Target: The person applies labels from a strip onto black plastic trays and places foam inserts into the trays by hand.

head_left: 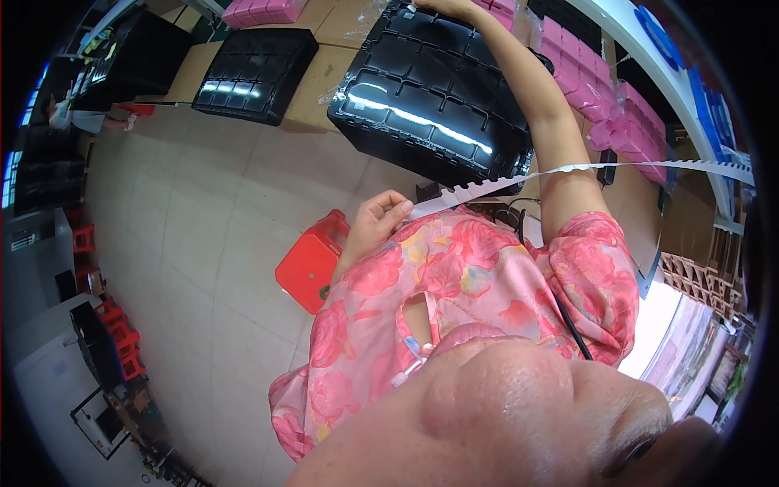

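My left hand [380, 221] is closed, pinching one end of a long white strip with a notched edge [479, 191]. From there the strip runs right, passing my right upper arm and reaching the far right side. My right arm stretches away over a stack of glossy black plastic trays [430, 77] with moulded compartments. At the stack's far edge is my right hand [445, 6], cut off by the top of the picture. Its visible fingers look pressed together by a small white patch; what they hold is too small to tell. Another small white label [358, 106] sits on the near left corner.
More black trays [256, 75] lie to the left on cardboard [320, 85]. Pink trays [576, 65], partly in clear film, stand at right. A red stool [311, 264] is on the tiled floor [195, 243] beside my left arm. Another person [85, 120] is at far left.
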{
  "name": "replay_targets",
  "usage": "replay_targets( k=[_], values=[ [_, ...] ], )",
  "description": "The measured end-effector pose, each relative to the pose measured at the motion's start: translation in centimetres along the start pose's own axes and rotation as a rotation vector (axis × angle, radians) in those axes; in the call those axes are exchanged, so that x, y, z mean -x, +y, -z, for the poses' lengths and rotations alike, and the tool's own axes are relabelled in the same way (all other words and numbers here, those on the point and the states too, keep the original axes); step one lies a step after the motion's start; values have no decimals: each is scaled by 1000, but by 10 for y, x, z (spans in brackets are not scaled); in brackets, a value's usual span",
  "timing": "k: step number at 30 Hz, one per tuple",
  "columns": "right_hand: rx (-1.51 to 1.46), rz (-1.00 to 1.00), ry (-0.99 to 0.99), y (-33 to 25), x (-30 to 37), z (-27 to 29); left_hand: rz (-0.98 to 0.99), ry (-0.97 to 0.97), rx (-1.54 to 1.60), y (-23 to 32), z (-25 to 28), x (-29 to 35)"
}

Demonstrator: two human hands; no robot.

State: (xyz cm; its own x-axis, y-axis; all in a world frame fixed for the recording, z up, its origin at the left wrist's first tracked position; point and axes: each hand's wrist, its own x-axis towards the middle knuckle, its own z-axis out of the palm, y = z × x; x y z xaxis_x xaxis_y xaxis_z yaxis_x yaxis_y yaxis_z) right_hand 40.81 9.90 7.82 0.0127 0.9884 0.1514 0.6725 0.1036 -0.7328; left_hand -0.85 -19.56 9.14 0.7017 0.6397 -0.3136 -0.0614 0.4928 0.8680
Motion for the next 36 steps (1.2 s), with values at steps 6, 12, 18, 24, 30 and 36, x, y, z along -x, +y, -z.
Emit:
replay_targets(
  k=[6,12,18,24,30,36],
  values=[
    [-175,-45,10,-26,115,37,26,-20,26,-4,0,-2],
    [-274,-316,407,-59,335,65,51,-88,25,-12,2,-20],
    [1016,-781,102,-20,549,26,117,-360,-130,-19,1,-49],
    [-592,-776,300,-146,484,-42,-27,-618,-359,-15,-36,-65],
    [-734,-697,440,-110,463,-36,-345,-630,-455,-33,-50,-61],
    [893,-1115,185,25,574,33,-283,-331,-429,-43,16,-52]
  ],
)
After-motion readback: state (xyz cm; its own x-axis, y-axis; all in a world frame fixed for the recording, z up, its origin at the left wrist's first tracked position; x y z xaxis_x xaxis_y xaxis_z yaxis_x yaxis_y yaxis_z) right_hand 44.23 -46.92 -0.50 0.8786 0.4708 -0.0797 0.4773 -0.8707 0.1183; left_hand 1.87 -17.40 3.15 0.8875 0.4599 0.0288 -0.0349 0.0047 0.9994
